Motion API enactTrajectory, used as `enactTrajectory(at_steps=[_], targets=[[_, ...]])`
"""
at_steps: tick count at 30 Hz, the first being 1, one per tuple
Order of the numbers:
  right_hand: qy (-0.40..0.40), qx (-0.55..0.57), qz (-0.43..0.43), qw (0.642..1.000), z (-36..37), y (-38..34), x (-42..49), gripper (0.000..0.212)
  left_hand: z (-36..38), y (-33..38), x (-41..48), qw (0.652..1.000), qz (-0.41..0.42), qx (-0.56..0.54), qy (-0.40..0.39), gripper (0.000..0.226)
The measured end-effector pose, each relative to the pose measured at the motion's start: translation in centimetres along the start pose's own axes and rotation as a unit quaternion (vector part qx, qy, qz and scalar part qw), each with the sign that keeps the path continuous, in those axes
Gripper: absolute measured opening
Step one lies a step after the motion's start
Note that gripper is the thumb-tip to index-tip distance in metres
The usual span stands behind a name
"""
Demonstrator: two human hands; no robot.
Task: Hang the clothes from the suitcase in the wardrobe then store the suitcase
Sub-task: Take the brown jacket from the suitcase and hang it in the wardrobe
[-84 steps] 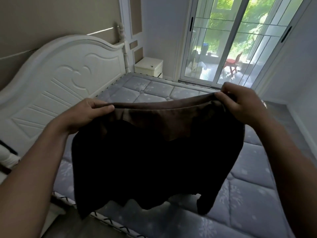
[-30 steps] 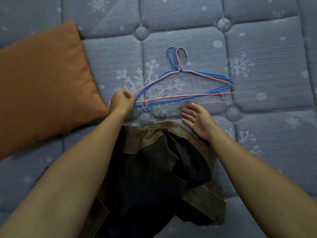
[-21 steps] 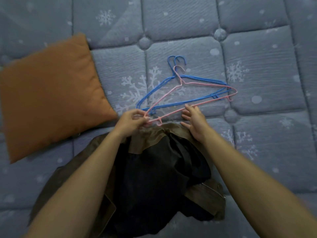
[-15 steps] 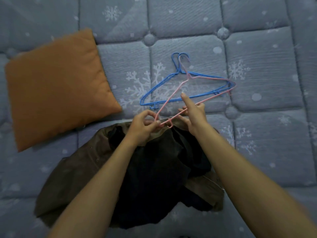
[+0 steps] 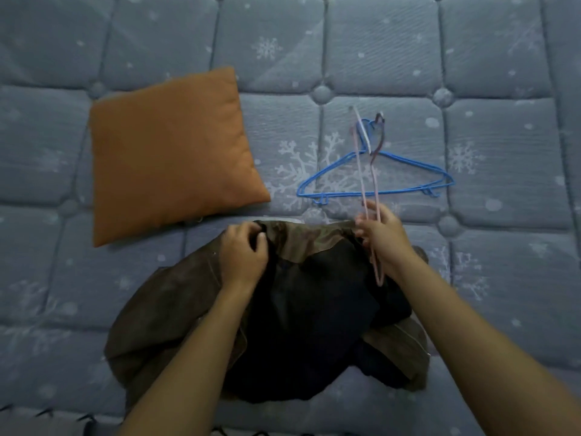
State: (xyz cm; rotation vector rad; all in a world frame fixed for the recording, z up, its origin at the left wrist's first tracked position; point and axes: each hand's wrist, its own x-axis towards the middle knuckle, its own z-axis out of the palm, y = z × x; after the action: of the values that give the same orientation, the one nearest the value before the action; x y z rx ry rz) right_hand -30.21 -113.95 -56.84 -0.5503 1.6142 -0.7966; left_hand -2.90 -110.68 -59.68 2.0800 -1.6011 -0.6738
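On the mattress [image 5: 503, 278] just in front of me lies the brown jacket [image 5: 314, 309], crumpled with its dark lining up. It looks soft and limp with some weight, so I expect it to sag wherever it isn't held. The collar looks like the firmest place to grip, and my left hand [image 5: 243, 256] has its fingers curled round the collar's left end. My right hand [image 5: 382, 237] pinches the pink hanger [image 5: 362, 177], thin light wire, edge-on over the collar's right end. The blue hanger [image 5: 412, 163] lies beyond, with an orange cushion [image 5: 169, 152] to its left.
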Motion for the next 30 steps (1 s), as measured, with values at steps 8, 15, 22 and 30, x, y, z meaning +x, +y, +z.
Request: enactTrajectory(at_steps=[8, 15, 22, 30], targets=[[-0.172, -0.123, 0.006, 0.977, -1.2, 1.5, -5.5, 0.046, -2.1, -7.7, 3.1, 0.928, -0.335, -0.029, -0.16, 0.07], [-0.271, -0.182, 0.063, 0.943, -3.7, -0.4, -9.1, 0.047, -3.2, -7.9, 4.0, 0.895, -0.357, -0.208, -0.169, 0.051], [-0.337, -0.193, 0.135, 0.912, -5.2, -2.4, -11.3, 0.061, -12.0, -3.0, 2.9, 0.983, -0.131, -0.071, -0.106, 0.014], [-0.429, -0.145, 0.174, 0.875, -7.0, -4.5, -13.1, 0.069, -19.6, 3.3, 1.2, 0.999, -0.039, -0.004, -0.021, 0.016]])
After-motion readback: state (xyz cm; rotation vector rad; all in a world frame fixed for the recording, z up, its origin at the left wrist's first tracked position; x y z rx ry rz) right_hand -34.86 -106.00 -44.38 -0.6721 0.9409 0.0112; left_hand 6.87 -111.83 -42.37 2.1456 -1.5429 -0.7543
